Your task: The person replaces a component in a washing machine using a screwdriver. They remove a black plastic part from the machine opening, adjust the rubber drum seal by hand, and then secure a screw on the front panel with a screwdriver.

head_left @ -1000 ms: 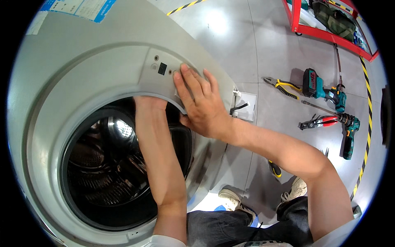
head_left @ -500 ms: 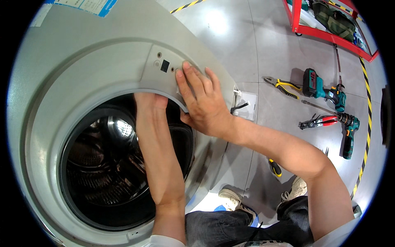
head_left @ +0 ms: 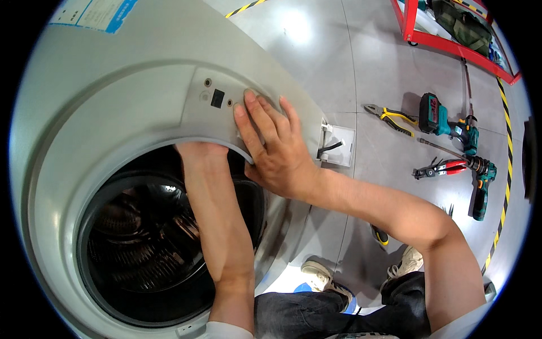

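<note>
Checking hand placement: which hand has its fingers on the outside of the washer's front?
The right hand, spread on the washer's front beside the small dark rectangle. The left hand reaches behind the rim of the round opening, mostly out of sight.

Grey tile floor's got yellow-and-black pliers, a teal cordless drill, a 2nd drill near it, plus red-handled pliers. Red cart top right holds a dark green bag; striped tape runs below.
</note>
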A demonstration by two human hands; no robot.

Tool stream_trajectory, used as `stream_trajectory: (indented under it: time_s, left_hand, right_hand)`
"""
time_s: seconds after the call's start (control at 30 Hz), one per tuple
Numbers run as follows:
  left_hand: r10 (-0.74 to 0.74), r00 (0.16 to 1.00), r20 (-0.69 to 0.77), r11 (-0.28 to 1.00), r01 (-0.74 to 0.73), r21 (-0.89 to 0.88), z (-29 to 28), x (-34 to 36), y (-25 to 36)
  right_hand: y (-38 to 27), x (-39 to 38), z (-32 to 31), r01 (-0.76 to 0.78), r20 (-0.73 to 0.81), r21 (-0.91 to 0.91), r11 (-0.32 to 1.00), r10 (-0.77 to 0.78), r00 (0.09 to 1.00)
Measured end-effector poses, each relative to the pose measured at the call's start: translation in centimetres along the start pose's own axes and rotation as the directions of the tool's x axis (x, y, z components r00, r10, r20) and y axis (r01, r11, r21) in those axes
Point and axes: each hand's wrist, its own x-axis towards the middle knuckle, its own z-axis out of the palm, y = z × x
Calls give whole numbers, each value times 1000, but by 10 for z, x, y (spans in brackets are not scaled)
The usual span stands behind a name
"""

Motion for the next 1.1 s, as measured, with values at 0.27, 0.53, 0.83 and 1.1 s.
stream_trajectory:
  time_s: [0.27, 0.53, 0.83, 1.1]
  left_hand:
    - [53, 992, -118, 998, -50, 26, 3, -2, -2]
    - [95, 989, -113, 989, -81, 127, 4, 3, -5]
    - [21, 990, 136, 996, -9, -89, -23, 13, -5]
    - [34, 998, 54, 998, -36, 50, -6, 9, -8]
  right_hand:
    - [1, 0, -4, -2, 37, 0, 1000, 2, 999]
    - [2, 1, -2, 0, 36, -15, 1000, 1, 999]
    - [1, 2, -4, -7, 41, 32, 999, 5, 999]
    - [0, 2, -1, 12, 9, 28, 1000, -13, 1000]
